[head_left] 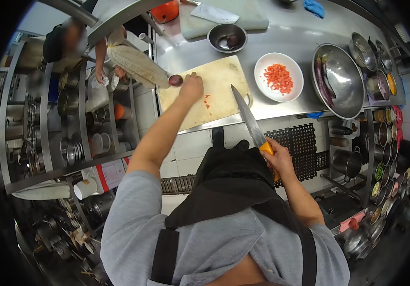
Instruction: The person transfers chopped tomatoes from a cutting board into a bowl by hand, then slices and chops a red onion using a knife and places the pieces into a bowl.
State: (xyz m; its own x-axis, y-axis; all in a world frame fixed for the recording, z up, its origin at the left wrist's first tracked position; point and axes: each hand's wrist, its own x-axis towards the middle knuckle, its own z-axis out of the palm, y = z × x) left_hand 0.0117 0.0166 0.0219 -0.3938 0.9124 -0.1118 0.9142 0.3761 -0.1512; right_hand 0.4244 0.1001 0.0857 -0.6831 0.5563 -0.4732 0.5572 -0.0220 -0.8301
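White bowl [262, 88] holds red dice; steel bowl [345, 78] holds eggplants [322, 78].

Steel counter [286, 33] gleams smooth; the board [214, 81] looks matt pale plastic or wood; knife [248, 117] has bright metal blade, orange plastic handle; plate [262, 64] glossy white.

One cutting board [214, 90] lies at the counter's [281, 38] near edge, and one red onion [176, 80] sits at the board's left corner. One knife [250, 121] is in view. One white plate [264, 88] holds chopped red pieces. One small steel bowl [227, 37] stands behind the board. One large steel bowl [345, 81] holds two eggplants [322, 81]. One folded towel [224, 19] lies at the far edge, and one blue cloth [314, 7].
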